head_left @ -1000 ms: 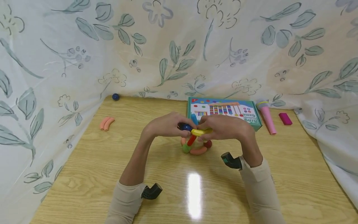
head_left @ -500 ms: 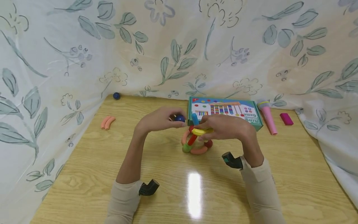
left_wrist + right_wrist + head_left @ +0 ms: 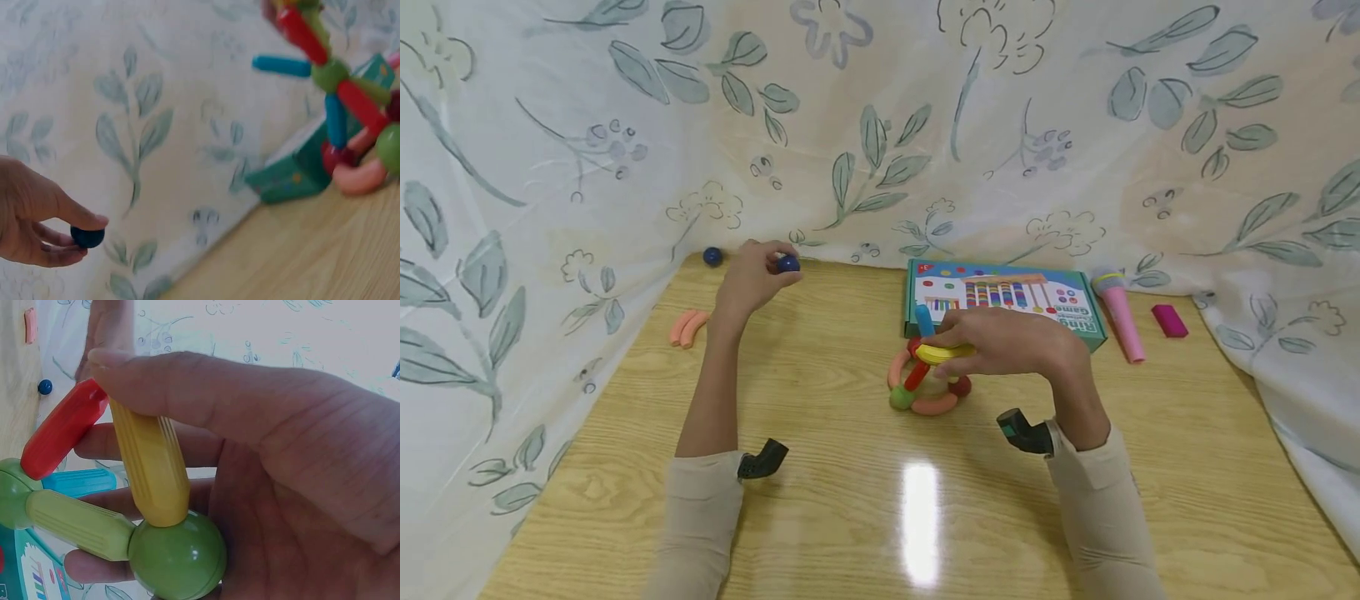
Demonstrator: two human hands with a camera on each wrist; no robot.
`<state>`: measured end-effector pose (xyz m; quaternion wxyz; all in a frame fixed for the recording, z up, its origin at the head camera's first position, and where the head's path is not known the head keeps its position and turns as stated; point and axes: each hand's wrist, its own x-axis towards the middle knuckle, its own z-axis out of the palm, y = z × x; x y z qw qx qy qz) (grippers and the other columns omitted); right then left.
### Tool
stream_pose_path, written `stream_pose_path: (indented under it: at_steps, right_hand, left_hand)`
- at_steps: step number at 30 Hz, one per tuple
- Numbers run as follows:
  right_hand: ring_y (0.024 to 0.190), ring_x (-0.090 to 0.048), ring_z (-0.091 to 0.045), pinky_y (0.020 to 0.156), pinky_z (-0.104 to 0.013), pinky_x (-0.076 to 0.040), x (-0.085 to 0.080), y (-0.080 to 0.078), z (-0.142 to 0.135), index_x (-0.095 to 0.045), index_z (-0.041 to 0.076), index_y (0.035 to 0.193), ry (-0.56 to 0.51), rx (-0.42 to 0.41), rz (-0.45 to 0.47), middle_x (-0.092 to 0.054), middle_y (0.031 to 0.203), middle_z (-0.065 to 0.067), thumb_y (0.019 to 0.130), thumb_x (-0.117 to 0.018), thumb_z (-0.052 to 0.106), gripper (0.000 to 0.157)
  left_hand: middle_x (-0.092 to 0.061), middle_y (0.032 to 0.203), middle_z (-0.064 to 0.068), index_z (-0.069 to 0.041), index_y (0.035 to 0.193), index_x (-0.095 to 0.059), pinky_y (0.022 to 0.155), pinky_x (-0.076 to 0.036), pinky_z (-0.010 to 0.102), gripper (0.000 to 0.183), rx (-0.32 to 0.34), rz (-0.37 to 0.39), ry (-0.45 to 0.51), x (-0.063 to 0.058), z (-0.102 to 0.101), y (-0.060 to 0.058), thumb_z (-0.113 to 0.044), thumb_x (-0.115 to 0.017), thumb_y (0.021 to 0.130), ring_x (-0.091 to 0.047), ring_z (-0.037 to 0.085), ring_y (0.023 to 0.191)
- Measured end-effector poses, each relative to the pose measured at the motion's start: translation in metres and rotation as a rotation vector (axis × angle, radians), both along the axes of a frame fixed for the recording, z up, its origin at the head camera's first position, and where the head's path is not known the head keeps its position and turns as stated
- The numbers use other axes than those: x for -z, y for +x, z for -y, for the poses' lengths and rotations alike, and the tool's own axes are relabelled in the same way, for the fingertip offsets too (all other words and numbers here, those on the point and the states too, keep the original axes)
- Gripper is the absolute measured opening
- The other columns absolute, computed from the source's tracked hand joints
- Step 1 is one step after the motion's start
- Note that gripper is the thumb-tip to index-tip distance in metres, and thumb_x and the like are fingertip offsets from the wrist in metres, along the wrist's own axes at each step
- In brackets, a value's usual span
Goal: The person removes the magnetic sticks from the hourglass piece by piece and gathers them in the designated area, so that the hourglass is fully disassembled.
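My left hand (image 3: 751, 282) pinches a dark blue ball (image 3: 787, 264) between thumb and fingers, over the table's back left. In the left wrist view the blue ball (image 3: 87, 237) shows at the fingertips. My right hand (image 3: 1011, 342) holds a yellow rod (image 3: 943, 354) at the top of a ball-and-rod construction. The rod (image 3: 151, 467) meets a glossy green ball (image 3: 178, 555) beside the palm. A red rod (image 3: 64, 429) and a light green rod (image 3: 81, 524) join at another green ball. Below, curved salmon rods (image 3: 934, 405) form the base on the table; the hand hides part of it.
Behind the construction lies a teal game box (image 3: 1000, 296). To its right are a pink toy microphone (image 3: 1122, 317) and a magenta block (image 3: 1169, 321). Two curved salmon rods (image 3: 688, 328) and another dark blue ball (image 3: 712, 257) lie at the left.
My left hand has drawn away from the construction, carrying the blue ball leftward and back toward the other blue ball. The right hand has stayed at the yellow rod.
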<state>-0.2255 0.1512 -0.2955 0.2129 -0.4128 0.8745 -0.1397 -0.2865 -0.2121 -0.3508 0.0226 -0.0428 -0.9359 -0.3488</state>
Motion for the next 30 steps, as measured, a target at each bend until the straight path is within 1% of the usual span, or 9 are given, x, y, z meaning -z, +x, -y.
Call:
stream_pose_path:
  at_steps: [4, 8, 10, 13, 18, 21, 25, 27, 30]
  right_hand:
    - [0.086, -0.054, -0.014, 0.074, -0.028, -0.046, -0.001, 0.0, -0.002, -0.077, 0.023, 0.111, -0.007, 0.004, 0.013, -0.064, 0.102, -0.001, 0.1, -0.068, 0.023, 0.014]
    - [0.087, -0.055, -0.013, 0.075, -0.028, -0.046, -0.001, 0.0, -0.003, -0.077, 0.021, 0.117, 0.005, 0.009, 0.01, -0.065, 0.106, -0.002, 0.101, -0.068, 0.026, 0.019]
    - [0.087, -0.055, -0.013, 0.075, -0.028, -0.047, -0.001, 0.0, -0.002, -0.076, 0.021, 0.118, 0.01, 0.008, 0.007, -0.065, 0.107, -0.002, 0.101, -0.068, 0.026, 0.02]
    - [0.089, -0.056, -0.013, 0.077, -0.029, -0.048, -0.001, -0.001, -0.001, -0.077, 0.02, 0.118, 0.009, 0.005, 0.005, -0.066, 0.109, -0.003, 0.101, -0.068, 0.026, 0.02]
    - [0.09, -0.057, -0.013, 0.078, -0.029, -0.049, -0.002, -0.001, 0.0, -0.077, 0.022, 0.111, 0.008, 0.015, 0.013, -0.066, 0.108, -0.002, 0.1, -0.069, 0.028, 0.014]
    - [0.092, -0.058, -0.015, 0.08, -0.031, -0.05, -0.002, -0.001, 0.002, -0.076, 0.021, 0.117, 0.021, 0.016, 0.018, -0.066, 0.111, -0.003, 0.101, -0.069, 0.029, 0.019]
    - [0.103, -0.062, -0.018, 0.089, -0.037, -0.054, -0.002, -0.001, 0.002, -0.072, 0.018, 0.134, 0.042, 0.004, -0.005, -0.067, 0.123, -0.007, 0.103, -0.067, 0.032, 0.035]
    - [0.105, -0.062, -0.019, 0.09, -0.038, -0.054, -0.002, 0.0, 0.002, -0.072, 0.019, 0.134, 0.04, 0.01, 0.001, -0.067, 0.125, -0.007, 0.103, -0.066, 0.032, 0.034]
    - [0.099, -0.06, -0.017, 0.085, -0.034, -0.052, -0.001, 0.0, 0.003, -0.076, 0.022, 0.122, 0.03, 0.022, 0.021, -0.067, 0.118, -0.004, 0.102, -0.067, 0.031, 0.024]
  left_hand:
    - [-0.064, 0.126, 0.034, 0.004, 0.137, -0.061, 0.099, -0.053, 0.058, 0.045, -0.085, -0.026, -0.046, 0.015, 0.031, -0.021, -0.011, -0.073, 0.096, -0.062, 0.047, 0.115]
    - [-0.061, 0.128, 0.035, 0.009, 0.135, -0.055, 0.107, -0.049, 0.06, 0.048, -0.16, -0.037, -0.048, 0.038, 0.062, -0.041, -0.004, -0.073, 0.092, -0.058, 0.049, 0.12]
    - [-0.061, 0.125, 0.035, 0.012, 0.13, -0.057, 0.106, -0.049, 0.059, 0.044, -0.198, -0.065, -0.043, 0.049, 0.074, -0.047, -0.004, -0.073, 0.092, -0.058, 0.048, 0.116]
    - [-0.061, 0.126, 0.035, 0.012, 0.125, -0.061, 0.109, -0.045, 0.062, 0.038, -0.26, -0.117, -0.046, 0.062, 0.087, -0.055, -0.004, -0.073, 0.092, -0.056, 0.05, 0.12]
    - [-0.052, 0.143, 0.034, 0.005, 0.128, -0.066, 0.112, -0.033, 0.074, 0.041, -0.325, -0.167, -0.105, 0.077, 0.101, -0.067, -0.011, -0.077, 0.092, -0.045, 0.059, 0.136]
    - [-0.048, 0.149, 0.031, 0.0, 0.13, -0.068, 0.109, -0.03, 0.074, 0.042, -0.339, -0.164, -0.125, 0.085, 0.109, -0.071, -0.017, -0.079, 0.093, -0.04, 0.059, 0.138]
    - [-0.046, 0.152, 0.027, -0.002, 0.133, -0.069, 0.109, -0.027, 0.072, 0.044, -0.321, -0.149, -0.128, 0.085, 0.112, -0.072, -0.019, -0.08, 0.093, -0.035, 0.057, 0.141]
    - [-0.046, 0.151, 0.027, -0.003, 0.133, -0.068, 0.109, -0.026, 0.073, 0.044, -0.302, -0.147, -0.127, 0.083, 0.112, -0.072, -0.018, -0.08, 0.094, -0.035, 0.057, 0.14]
    - [-0.045, 0.152, 0.027, -0.003, 0.135, -0.068, 0.109, -0.025, 0.074, 0.044, -0.287, -0.135, -0.125, 0.083, 0.112, -0.075, -0.018, -0.078, 0.095, -0.034, 0.059, 0.139]
